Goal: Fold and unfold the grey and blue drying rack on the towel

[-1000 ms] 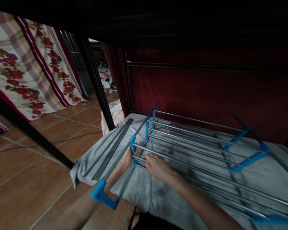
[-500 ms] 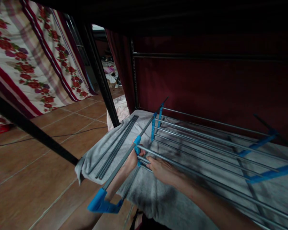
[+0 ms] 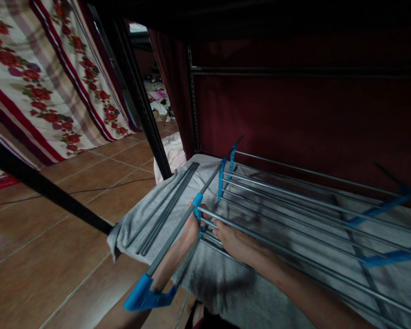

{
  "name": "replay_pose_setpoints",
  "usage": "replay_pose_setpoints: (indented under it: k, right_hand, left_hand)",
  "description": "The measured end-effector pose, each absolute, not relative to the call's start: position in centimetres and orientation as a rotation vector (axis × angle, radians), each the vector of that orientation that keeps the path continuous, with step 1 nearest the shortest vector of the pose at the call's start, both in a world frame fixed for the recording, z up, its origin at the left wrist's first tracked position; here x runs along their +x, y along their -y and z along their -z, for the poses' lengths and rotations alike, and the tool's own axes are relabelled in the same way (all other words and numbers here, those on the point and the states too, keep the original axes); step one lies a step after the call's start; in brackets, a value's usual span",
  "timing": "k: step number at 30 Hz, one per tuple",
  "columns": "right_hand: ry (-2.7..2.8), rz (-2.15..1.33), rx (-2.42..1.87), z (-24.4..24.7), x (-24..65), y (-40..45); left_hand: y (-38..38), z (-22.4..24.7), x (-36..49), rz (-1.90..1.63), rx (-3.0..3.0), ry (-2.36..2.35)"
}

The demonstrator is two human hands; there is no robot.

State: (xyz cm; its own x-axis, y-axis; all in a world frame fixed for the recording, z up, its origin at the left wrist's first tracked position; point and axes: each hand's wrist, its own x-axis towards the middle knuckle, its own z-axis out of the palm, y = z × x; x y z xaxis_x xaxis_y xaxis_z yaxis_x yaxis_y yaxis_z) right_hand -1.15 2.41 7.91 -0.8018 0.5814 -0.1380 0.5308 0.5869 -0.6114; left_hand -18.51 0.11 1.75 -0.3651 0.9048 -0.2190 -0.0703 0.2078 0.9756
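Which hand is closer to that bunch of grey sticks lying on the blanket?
The left hand: it's just right of the grey sticks, around the blue joint. The right hand is farther right, on a metal bar.

A floral cloth (image 3: 48,87) hangs above tiled floor (image 3: 37,242); beyond, probably a clothes pile (image 3: 160,106).

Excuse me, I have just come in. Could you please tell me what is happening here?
A person is handling a frame of metal bars and blue plastic parts, on a grey cloth. The left hand grips a blue bracket on its side, while the right hand holds a metal bar close to that bracket. Whether the bar is fully seated cannot be seen. Several loose tubes lie on the cloth, left of the frame.
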Motion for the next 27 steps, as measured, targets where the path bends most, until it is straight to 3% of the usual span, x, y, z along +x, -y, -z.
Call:
replay_pose_setpoints:
  k: [3, 20, 27]
  right_hand:
    - [2.765, -0.928, -0.974, -7.6, -1.0, -2.3]
    - [2.761, -0.889, -0.948, -7.5, -0.9, -2.2]
    - [2.816, -0.7, -1.04, -7.8, -1.0, -1.9]
  left_hand:
    - [-0.2, -1.4, -18.2, -1.559, 0.834, -1.499]
    - [-0.4, -2.7, -17.2, -1.515, 0.81, -1.558]
    - [-0.7, -2.9, -16.9, -1.503, 0.858, -1.631]
